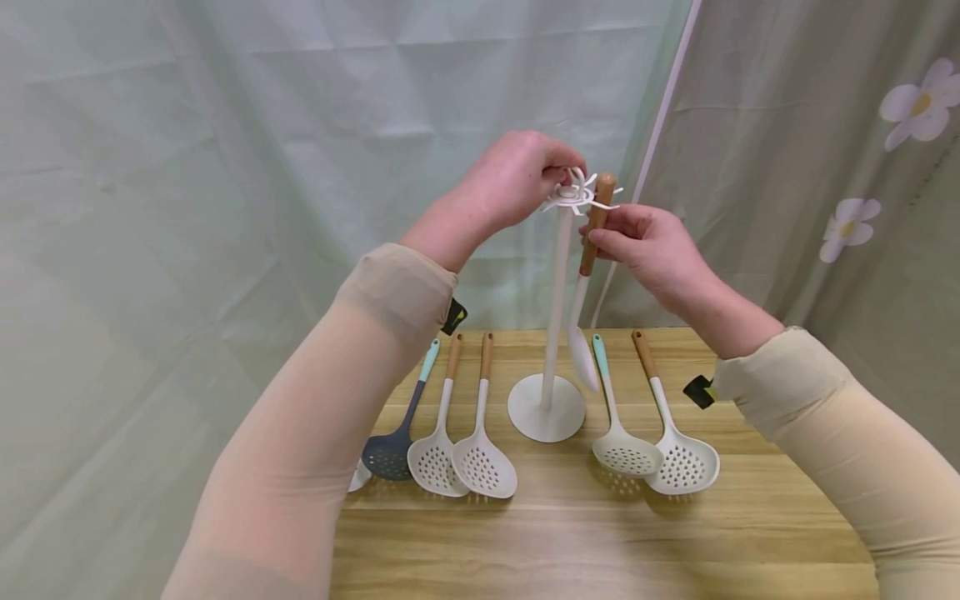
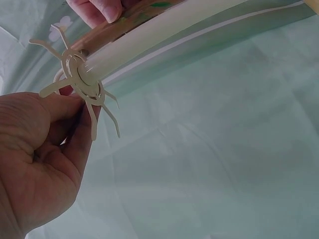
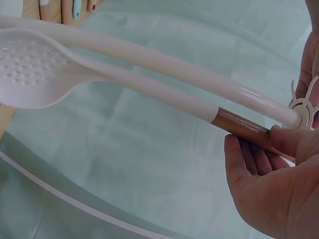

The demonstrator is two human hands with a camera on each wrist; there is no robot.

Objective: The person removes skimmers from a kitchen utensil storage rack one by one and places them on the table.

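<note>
A white utensil stand (image 1: pixel 558 275) rises from a round base on the wooden table (image 1: pixel 600 533), topped by a ring of hooks (image 1: pixel 576 196). My left hand (image 1: pixel 517 179) pinches that hook ring (image 2: pixel 82 82) at the top. My right hand (image 1: pixel 645 242) grips the wooden handle (image 1: pixel 596 221) of a white slotted spoon (image 3: pixel 35 69), which hangs beside the pole with its handle end at the hooks. In the right wrist view the handle (image 3: pixel 244 127) lies between thumb and fingers.
Several slotted spoons lie on the table: a dark grey one (image 1: pixel 390 450) and two white ones (image 1: pixel 457 458) left of the base, two more (image 1: pixel 652 458) to its right. Pale curtains hang behind the table.
</note>
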